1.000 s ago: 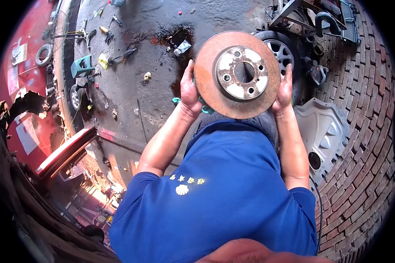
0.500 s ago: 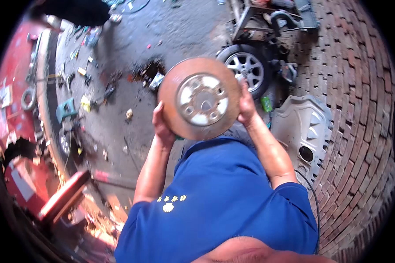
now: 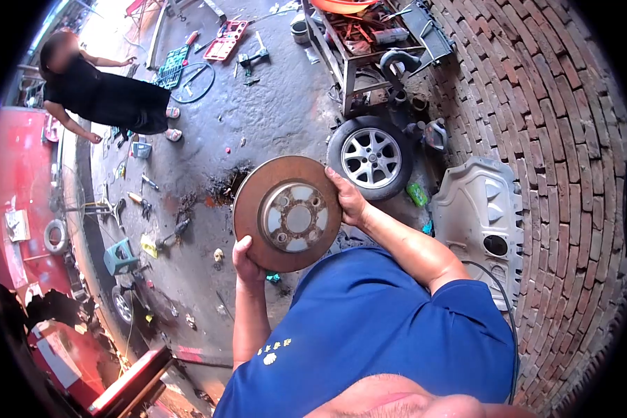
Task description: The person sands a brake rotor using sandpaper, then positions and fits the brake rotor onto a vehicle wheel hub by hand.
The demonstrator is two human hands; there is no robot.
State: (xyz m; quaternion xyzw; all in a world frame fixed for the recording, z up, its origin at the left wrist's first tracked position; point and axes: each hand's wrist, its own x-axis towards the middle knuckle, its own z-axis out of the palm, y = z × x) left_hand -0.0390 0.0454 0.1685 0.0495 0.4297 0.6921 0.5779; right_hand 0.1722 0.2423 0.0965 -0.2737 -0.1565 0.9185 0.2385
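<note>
Brake disc (image 3: 275, 219), held in both of my hands in front of my chest, well above the floor. My left hand (image 3: 249, 262) grasps the lower-left edge, thumb at the rim; my right hand (image 3: 349, 198) grasps the upper-right edge. Most of my fingers lie behind the disc, so how far they wrap underneath I cannot tell.

Condition: outer ring rust-brown, raised centre patchy pale and rusty, with holes about it. Handling, in my judgement: heavy for its breadth, rigid throughout, unlikely to bend; the rusted surface should grip rather than slip, unless oil is present, which I cannot confirm. Best hold: opposite sides of the rim, as now, so the weight is shared.

Beyond my right hand, a tyred wheel (image 3: 371, 158) lies flat; further right, a pale metal panel (image 3: 477, 209) beside the brickwork (image 3: 536, 139). Leftward on the floor, a blue stool (image 3: 120, 258). Further forward, a co-worker (image 3: 108, 94) in dark clothing near an opened red tool case (image 3: 226, 42).
</note>
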